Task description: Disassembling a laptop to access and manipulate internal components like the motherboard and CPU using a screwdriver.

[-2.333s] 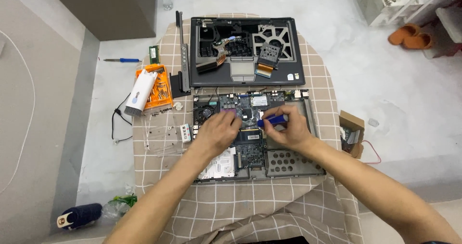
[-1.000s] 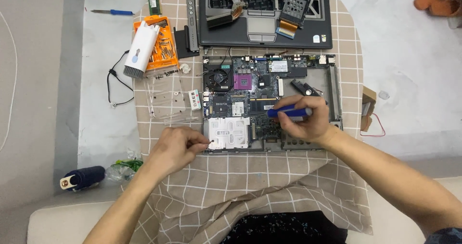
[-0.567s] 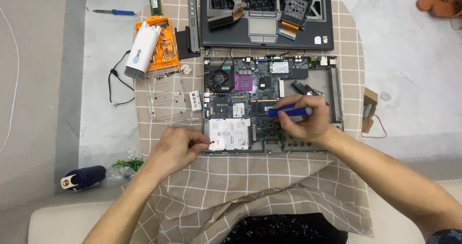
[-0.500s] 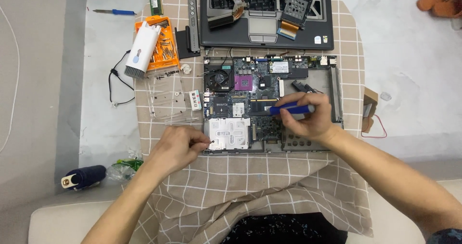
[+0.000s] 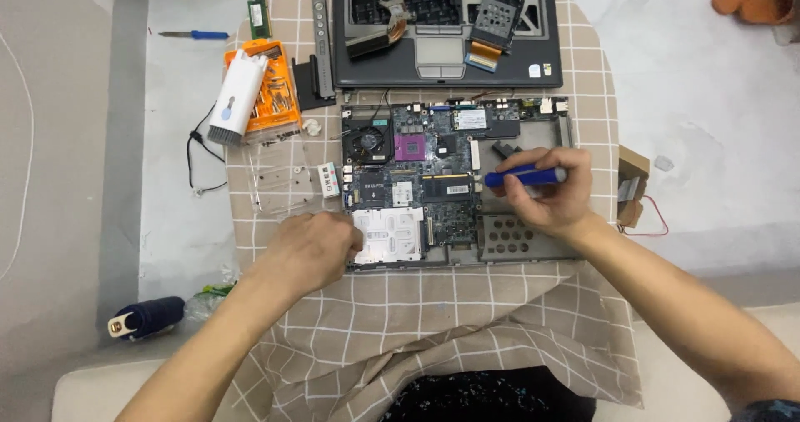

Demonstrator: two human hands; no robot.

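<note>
Opened laptop base (image 5: 454, 180) is lying flat on the checked cloth (image 5: 433, 322) covering the worktop, circuit board exposed, fan (image 5: 367, 141) at its far left. Right hand (image 5: 546, 197) is gripping a blue screwdriver (image 5: 525, 176), fingers closed round the handle, tip pointing left over the board's right half. Left hand (image 5: 308, 247) is resting at the near-left corner of the base, fingers curled onto the silver plate (image 5: 387, 234); can't tell whether it's pinching anything.

Handling judgement: base is stiff but the board is fragile, so best held by the outer frame edges, not the components. Screwdriver is light, rigid, and easy on the handle.

Removed top cover (image 5: 446, 30) is sitting at the far side, just beyond the base. Orange bit case (image 5: 271, 97) with a white brush tool (image 5: 237, 97) on it is lying far left.
</note>
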